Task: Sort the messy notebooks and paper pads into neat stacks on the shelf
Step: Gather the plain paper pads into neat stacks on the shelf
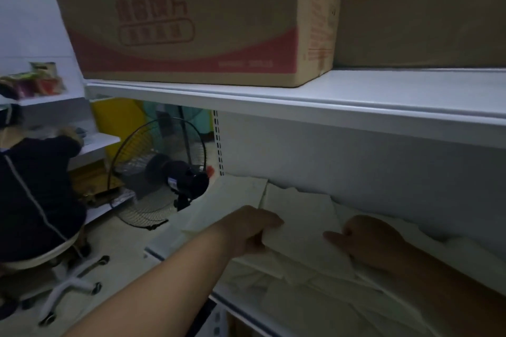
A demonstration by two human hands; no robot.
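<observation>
1. Two bare hands meet on one white paper pad (301,227), which lies on the lower board of a white metal shelf (156,251).
2. The left hand (252,230) grips the pad's left edge, its fingers (271,220) curled over the top face.
3. The right hand (368,241) holds the pad's right edge. Its thumb lies flat on the top sheet pointing left and its fingers are clenched at the edge, though how far they reach under is hidden.
4. The held pad rests on a loose heap of white pads and notebooks (276,290), which lie askew and overlap across the board.
5. One more pale flat pad (235,194) lies behind the left hand, touching the back panel.
6. Above, a white upper shelf board (301,102) carries a brown cardboard box with red print (191,16). A second plain brown carton (424,24) stands just beside it on the right.
7. Left of the shelf stands a black wire-caged fan (164,172) on the floor.
8. Further left, a person in a dark top (35,194) sits on a wheeled stool (68,282), reaching to another white shelf.
9. The scene is dim, so no print on the pads can be read.
</observation>
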